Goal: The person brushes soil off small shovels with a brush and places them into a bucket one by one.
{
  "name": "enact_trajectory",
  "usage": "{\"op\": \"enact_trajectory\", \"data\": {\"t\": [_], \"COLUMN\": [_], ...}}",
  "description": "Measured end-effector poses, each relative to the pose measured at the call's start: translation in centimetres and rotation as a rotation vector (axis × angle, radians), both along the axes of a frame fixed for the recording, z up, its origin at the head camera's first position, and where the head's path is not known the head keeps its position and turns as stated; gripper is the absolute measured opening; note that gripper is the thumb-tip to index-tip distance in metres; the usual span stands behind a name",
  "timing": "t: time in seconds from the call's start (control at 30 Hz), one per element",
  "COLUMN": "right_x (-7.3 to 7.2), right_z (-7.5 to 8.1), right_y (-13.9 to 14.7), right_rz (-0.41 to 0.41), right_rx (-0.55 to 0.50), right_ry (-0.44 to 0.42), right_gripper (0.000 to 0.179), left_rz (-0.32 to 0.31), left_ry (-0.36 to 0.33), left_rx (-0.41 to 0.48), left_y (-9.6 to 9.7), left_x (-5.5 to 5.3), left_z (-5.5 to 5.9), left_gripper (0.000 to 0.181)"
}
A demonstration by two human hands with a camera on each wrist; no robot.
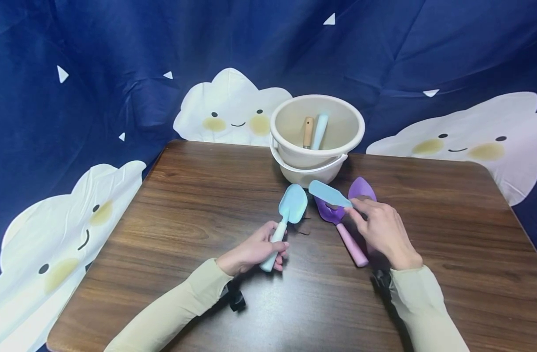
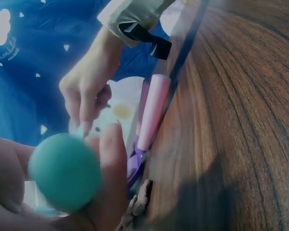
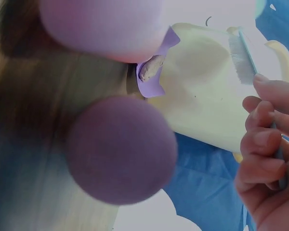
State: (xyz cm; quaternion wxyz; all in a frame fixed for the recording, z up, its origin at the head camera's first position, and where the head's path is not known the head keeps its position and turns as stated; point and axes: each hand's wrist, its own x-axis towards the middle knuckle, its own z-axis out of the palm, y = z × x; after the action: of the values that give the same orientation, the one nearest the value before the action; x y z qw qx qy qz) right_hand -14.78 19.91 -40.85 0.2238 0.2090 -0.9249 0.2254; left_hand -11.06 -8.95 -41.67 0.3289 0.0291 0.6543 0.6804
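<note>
My left hand (image 1: 261, 249) grips a light blue trowel (image 1: 293, 204) by its pale handle, the blade pointing toward the bucket. In the left wrist view the rounded handle end (image 2: 65, 172) fills the foreground. My right hand (image 1: 385, 230) holds a small light blue brush (image 1: 329, 194) by its handle; its pale bristles (image 3: 241, 57) show in the right wrist view. Under the brush lies a purple tool (image 1: 330, 211) with a pink handle (image 1: 352, 246). A second purple tool (image 1: 362, 187) lies beside it, partly hidden by my right hand.
A cream bucket (image 1: 290, 159) stands at the table's back edge. Inside lean a wooden handle (image 1: 308, 131) and a light blue handle (image 1: 320, 131). Small brown bits (image 1: 303, 232) lie on the brown table (image 1: 185, 205) by the trowel. A blue cloud-patterned cloth (image 1: 119, 39) hangs behind.
</note>
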Motion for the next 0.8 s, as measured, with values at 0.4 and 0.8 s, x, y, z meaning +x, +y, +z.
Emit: {"op": "enact_trajectory", "data": {"t": [0.4, 0.8], "right_x": [0.23, 0.28], "right_z": [0.22, 0.61], "right_y": [0.53, 0.3], "right_rz": [-0.035, -0.008], "right_rx": [-0.017, -0.092], "right_ry": [-0.093, -0.099], "right_gripper": [0.028, 0.029], "left_rz": [0.086, 0.03], "left_ry": [0.037, 0.077], "left_rx": [-0.076, -0.022], "left_y": [0.37, 0.57], "left_x": [0.01, 0.45], "left_z": [0.12, 0.33], "left_gripper": [0.047, 0.047]}}
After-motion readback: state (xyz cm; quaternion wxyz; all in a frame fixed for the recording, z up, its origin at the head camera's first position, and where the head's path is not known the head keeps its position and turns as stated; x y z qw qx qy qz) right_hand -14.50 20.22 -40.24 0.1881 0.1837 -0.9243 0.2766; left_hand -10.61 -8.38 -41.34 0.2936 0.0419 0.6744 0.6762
